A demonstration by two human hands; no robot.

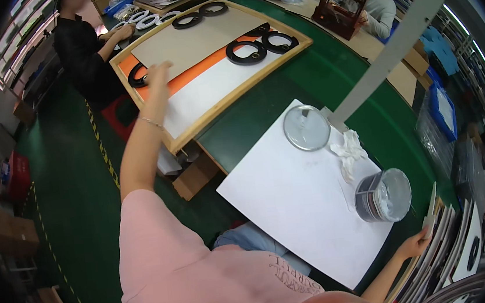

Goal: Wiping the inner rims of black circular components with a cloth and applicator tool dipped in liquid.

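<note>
My left arm reaches over a wood-framed tray (232, 107). At its end, my left hand (159, 75) is over the near left part of a beige board (196, 39), beside a black ring (137, 76); its fingers are smeared, so their grip does not show. Down at the right, my right hand (415, 244) is closed on the edge of a thin pale board (433, 206) by a row of upright panels (439, 249). Several more black rings, such as one (246, 52) at the tray's right, lie on orange and white sheets and on the beige board.
Before me a white board (293, 193) carries a clear round lid (307, 128), crumpled tissue (348, 150) and an open can (382, 196). A pale metal post (390, 49) rises behind it. One person (83, 47) sits beyond the tray; another (380, 9) is at the back right.
</note>
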